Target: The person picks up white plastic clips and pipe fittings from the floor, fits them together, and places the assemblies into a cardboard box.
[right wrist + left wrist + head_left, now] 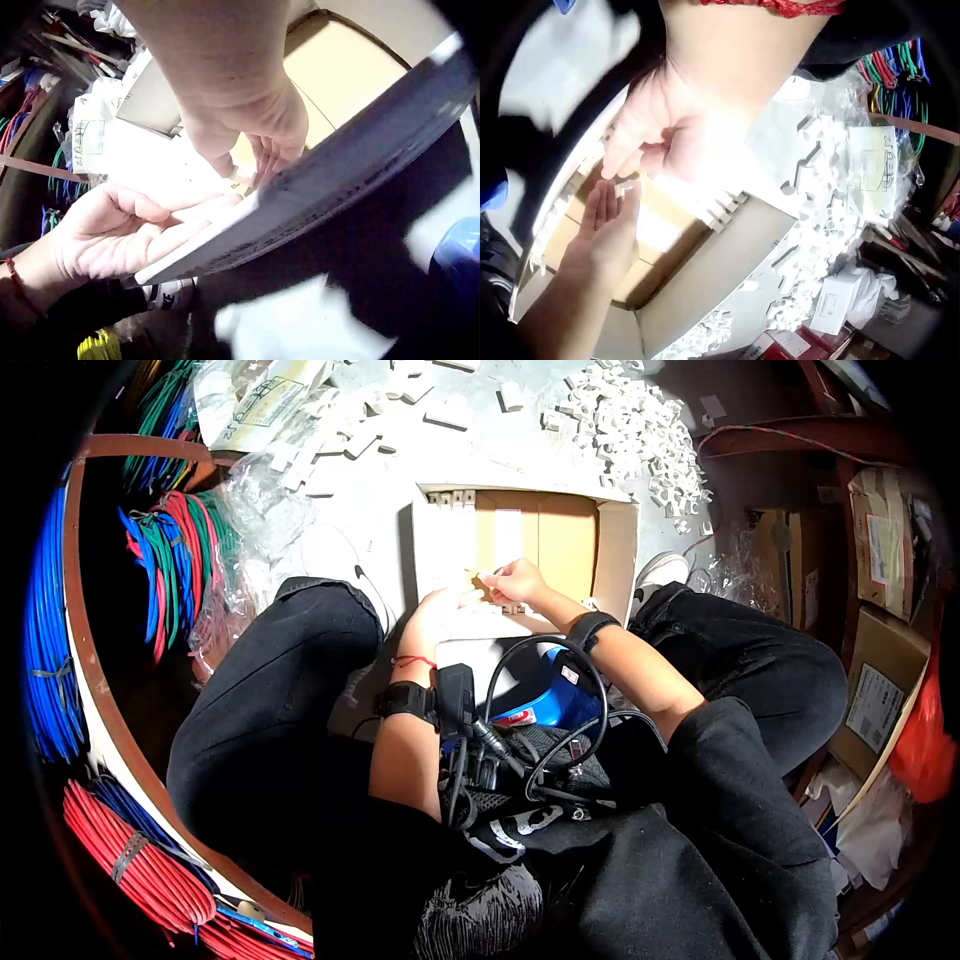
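An open cardboard box stands between the person's legs, with small white pieces lined up along its edges. Over the near side of the box, the right hand pinches a small white piece between thumb and fingers. Palm up, the left hand extends its fingers toward the right fingertips. Glare washes out part of the left hand in the left wrist view; whether it bears anything cannot be told.
Loose white pieces lie heaped on the floor beyond the box, others scattered at its upper left. Coiled cables line the left side. Cartons stand at the right. A blue object and black cables are near the lap.
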